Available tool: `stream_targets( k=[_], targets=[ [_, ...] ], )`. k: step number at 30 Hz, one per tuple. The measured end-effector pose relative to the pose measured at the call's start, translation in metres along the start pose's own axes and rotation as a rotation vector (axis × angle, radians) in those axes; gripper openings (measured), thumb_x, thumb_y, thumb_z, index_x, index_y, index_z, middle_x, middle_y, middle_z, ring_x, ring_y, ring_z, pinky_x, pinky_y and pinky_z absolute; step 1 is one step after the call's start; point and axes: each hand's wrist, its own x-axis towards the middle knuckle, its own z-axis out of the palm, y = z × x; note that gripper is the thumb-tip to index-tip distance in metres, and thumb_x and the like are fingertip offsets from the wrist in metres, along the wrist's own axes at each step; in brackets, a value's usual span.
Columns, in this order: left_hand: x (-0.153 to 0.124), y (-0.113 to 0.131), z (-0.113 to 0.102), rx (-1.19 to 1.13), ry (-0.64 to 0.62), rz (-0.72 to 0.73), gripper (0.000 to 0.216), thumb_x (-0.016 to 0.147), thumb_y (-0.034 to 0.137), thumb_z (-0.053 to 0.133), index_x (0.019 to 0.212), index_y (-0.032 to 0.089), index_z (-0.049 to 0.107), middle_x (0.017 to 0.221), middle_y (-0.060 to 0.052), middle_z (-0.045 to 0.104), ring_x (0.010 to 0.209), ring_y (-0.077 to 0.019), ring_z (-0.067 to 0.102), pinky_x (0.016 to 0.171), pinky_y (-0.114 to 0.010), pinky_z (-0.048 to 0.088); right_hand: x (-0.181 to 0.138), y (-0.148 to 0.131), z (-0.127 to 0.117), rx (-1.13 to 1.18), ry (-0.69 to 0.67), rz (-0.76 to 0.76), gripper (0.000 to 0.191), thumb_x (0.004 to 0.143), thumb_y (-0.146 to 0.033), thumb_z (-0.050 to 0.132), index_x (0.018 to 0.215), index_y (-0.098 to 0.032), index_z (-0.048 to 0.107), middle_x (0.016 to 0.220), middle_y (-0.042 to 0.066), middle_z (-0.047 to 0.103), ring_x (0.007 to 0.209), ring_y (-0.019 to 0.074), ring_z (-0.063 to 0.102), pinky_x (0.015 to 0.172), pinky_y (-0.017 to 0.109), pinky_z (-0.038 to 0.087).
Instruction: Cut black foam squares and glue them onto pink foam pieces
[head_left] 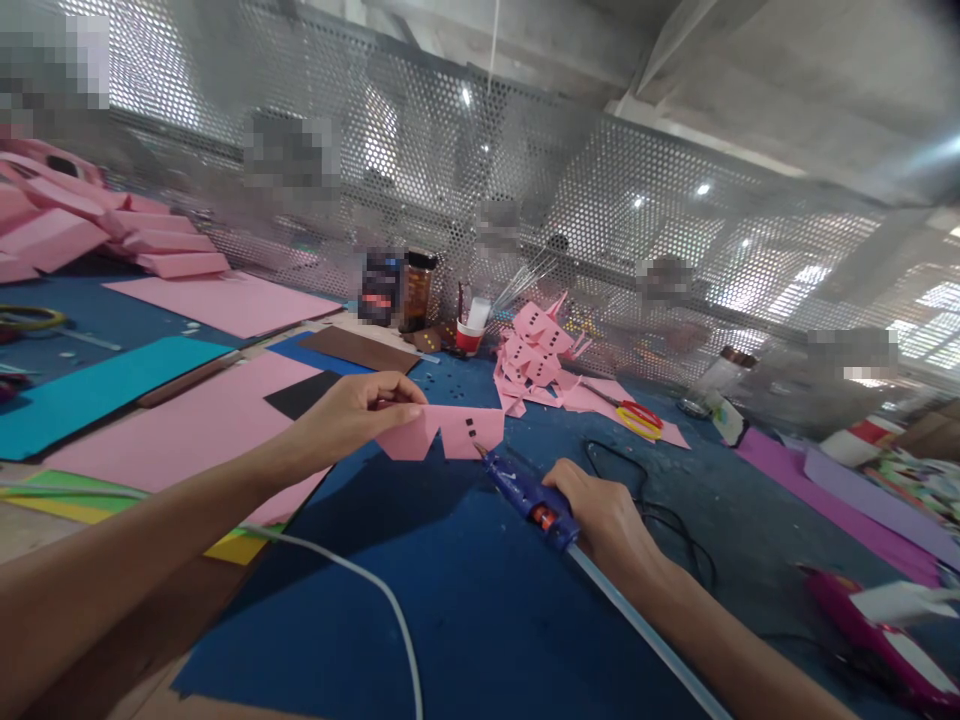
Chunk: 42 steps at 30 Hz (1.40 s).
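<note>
My left hand pinches the left end of a folded pink paper piece, which has a notch in its lower edge and small black squares near its right part. In my right hand is a blue hot glue gun, its fingers wrapped round the handle. The nozzle points up and left, and its tip is at the lower edge of the pink paper, close under the black squares; I cannot tell if it touches. A long translucent glue stick sticks out of the gun's back end.
Finished-looking pink pieces with black squares are heaped behind. Red and yellow scissors lie right of them. Pink sheets and a teal sheet spread leftward. A white cable crosses the front. A magenta glue gun lies at right.
</note>
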Motion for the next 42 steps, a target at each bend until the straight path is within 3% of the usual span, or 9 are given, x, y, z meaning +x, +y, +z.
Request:
stream_targets(
  k=[8, 20, 29, 33, 35, 39, 42],
  targets=[
    [0.001, 0.001, 0.000, 0.013, 0.009, -0.004, 0.027, 0.083, 0.044, 0.059, 0.091, 0.020, 0.067, 0.083, -0.002, 0.067, 0.076, -0.0178, 0.060, 0.064, -0.025, 0.042, 0.000, 0.002, 0.004, -0.001, 0.080, -0.026, 0.013, 0.082, -0.013, 0.051, 0.090, -0.022, 0.049, 0.081, -0.003, 0.057, 0.061, 0.0116, 0.053, 0.056, 0.023, 0.031],
    [0.001, 0.000, 0.001, -0.021, 0.000, -0.014, 0.024, 0.083, 0.042, 0.060, 0.091, 0.020, 0.067, 0.083, -0.001, 0.066, 0.076, -0.0164, 0.058, 0.063, -0.025, 0.040, -0.001, 0.001, 0.001, 0.053, 0.011, -0.021, 0.014, 0.083, -0.014, 0.049, 0.096, -0.021, 0.051, 0.087, 0.000, 0.057, 0.068, 0.0130, 0.055, 0.061, 0.023, 0.035],
    [0.002, 0.003, 0.000, 0.010, 0.014, -0.018, 0.024, 0.082, 0.040, 0.059, 0.090, 0.019, 0.067, 0.088, -0.004, 0.069, 0.084, -0.0207, 0.062, 0.069, -0.028, 0.044, 0.003, 0.010, 0.011, 0.200, 0.083, 0.054, 0.013, 0.079, -0.013, 0.054, 0.089, -0.022, 0.054, 0.080, -0.002, 0.057, 0.067, 0.0115, 0.057, 0.059, 0.021, 0.036],
    [0.004, 0.001, -0.004, 0.005, 0.035, -0.029, 0.025, 0.081, 0.041, 0.061, 0.092, 0.019, 0.068, 0.094, -0.005, 0.071, 0.090, -0.0226, 0.063, 0.073, -0.030, 0.045, 0.005, -0.001, 0.003, 0.345, 0.130, 0.149, 0.007, 0.084, -0.024, 0.060, 0.086, -0.021, 0.054, 0.077, -0.003, 0.056, 0.064, 0.0108, 0.052, 0.060, 0.021, 0.037],
    [0.005, 0.001, -0.007, -0.009, 0.075, -0.062, 0.027, 0.081, 0.042, 0.062, 0.095, 0.019, 0.068, 0.093, -0.004, 0.071, 0.086, -0.0211, 0.062, 0.071, -0.029, 0.045, 0.005, -0.005, -0.001, 0.425, 0.134, 0.225, 0.015, 0.087, -0.034, 0.061, 0.083, -0.021, 0.053, 0.074, -0.004, 0.054, 0.063, 0.0105, 0.048, 0.058, 0.021, 0.037],
    [0.007, 0.002, -0.016, -0.035, 0.168, -0.117, 0.026, 0.082, 0.040, 0.062, 0.095, 0.018, 0.067, 0.087, -0.001, 0.069, 0.081, -0.0178, 0.060, 0.069, -0.026, 0.043, 0.008, -0.002, -0.001, 0.588, 0.042, 0.378, 0.030, 0.089, -0.049, 0.058, 0.079, -0.022, 0.049, 0.065, -0.005, 0.047, 0.057, 0.0099, 0.046, 0.052, 0.021, 0.035],
    [0.009, -0.003, -0.025, -0.027, 0.187, -0.118, 0.027, 0.084, 0.039, 0.061, 0.098, 0.016, 0.066, 0.090, -0.001, 0.068, 0.081, -0.0163, 0.058, 0.069, -0.025, 0.042, 0.013, 0.010, 0.004, 0.616, -0.033, 0.459, 0.036, 0.087, -0.055, 0.058, 0.078, -0.021, 0.052, 0.062, -0.005, 0.051, 0.056, 0.0111, 0.050, 0.052, 0.023, 0.038]
  ],
)
